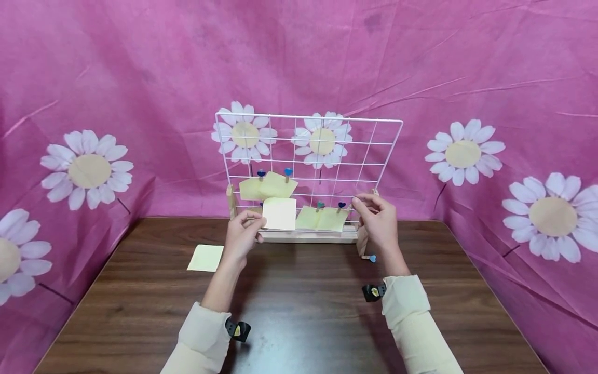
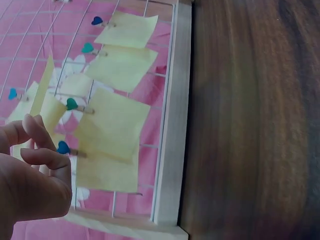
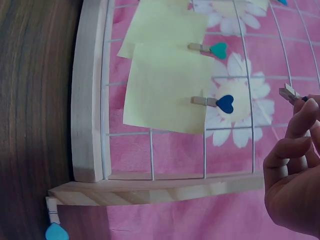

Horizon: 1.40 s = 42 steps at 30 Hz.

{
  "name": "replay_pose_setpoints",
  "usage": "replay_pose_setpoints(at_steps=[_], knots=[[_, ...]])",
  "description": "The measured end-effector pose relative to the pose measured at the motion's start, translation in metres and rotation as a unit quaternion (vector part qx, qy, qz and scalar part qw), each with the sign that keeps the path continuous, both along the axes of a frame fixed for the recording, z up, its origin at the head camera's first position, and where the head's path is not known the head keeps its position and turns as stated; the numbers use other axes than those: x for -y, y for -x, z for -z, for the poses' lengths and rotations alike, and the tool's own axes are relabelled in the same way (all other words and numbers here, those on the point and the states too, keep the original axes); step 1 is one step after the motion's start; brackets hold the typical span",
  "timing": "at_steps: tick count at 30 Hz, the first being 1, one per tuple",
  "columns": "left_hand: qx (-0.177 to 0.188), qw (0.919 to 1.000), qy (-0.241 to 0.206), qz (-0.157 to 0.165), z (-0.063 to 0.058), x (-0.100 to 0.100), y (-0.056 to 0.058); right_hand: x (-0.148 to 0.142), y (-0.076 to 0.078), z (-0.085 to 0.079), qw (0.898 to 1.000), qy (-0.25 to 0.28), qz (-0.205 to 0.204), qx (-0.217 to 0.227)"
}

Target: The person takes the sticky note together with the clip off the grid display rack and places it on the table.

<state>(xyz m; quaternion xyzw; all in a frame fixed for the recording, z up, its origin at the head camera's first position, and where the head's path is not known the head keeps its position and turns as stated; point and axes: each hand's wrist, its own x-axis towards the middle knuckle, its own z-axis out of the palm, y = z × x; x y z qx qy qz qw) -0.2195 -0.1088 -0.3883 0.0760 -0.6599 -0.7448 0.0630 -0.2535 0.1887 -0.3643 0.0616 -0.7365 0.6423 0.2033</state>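
Observation:
My left hand (image 1: 244, 234) pinches a pale yellow sticky note (image 1: 279, 213) by its lower left edge, holding it up before the white wire grid (image 1: 308, 141). In the left wrist view the held note (image 2: 43, 86) appears nearly edge-on. My right hand (image 1: 377, 218) is raised at the grid's lower right. Between its thumb and fingers it pinches a small wooden clothespin (image 3: 289, 93), best seen in the right wrist view. Just left of this hand, two notes (image 1: 333, 219) hang low on the grid from clothespins with a green heart (image 1: 320, 205) and a dark blue heart (image 1: 342, 205).
More notes (image 1: 251, 189) hang higher at the left under blue-heart clothespins (image 1: 288, 172). A wooden stand (image 1: 308, 237) supports the grid. One loose note (image 1: 205, 258) lies on the brown table (image 1: 299, 311) at left; a light blue heart clothespin (image 1: 369, 258) lies by the stand's right foot.

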Motion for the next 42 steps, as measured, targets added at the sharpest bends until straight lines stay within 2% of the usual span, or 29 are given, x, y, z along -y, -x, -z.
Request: replay_pose_setpoints(at_steps=[7, 12, 16, 23, 26, 33, 42], knots=[[0.009, 0.9997, -0.012, -0.019, 0.01, 0.017, -0.007, -0.01, -0.009, 0.01, 1.0, 0.022, 0.009, 0.014], [-0.006, 0.9985, -0.041, -0.036, 0.01, 0.03, -0.009, -0.015, -0.013, 0.017, 0.999, 0.017, 0.016, 0.032], [-0.014, 0.9966, -0.062, -0.051, 0.013, 0.042, -0.012, -0.018, -0.018, 0.026, 0.997, 0.031, 0.013, 0.063], [0.013, 0.9954, -0.057, -0.076, 0.022, 0.056, -0.019, -0.027, -0.027, 0.049, 0.993, 0.031, 0.027, 0.107], [0.012, 0.9959, -0.05, -0.075, 0.023, 0.059, -0.021, -0.031, -0.029, 0.055, 0.992, 0.035, 0.035, 0.12], [0.016, 0.9954, -0.069, -0.064, 0.022, 0.062, -0.021, -0.036, -0.031, 0.064, 0.988, 0.034, 0.03, 0.15], [0.039, 0.9963, -0.042, -0.064, 0.028, 0.076, -0.024, -0.051, -0.033, 0.068, 0.983, 0.033, 0.036, 0.174]])
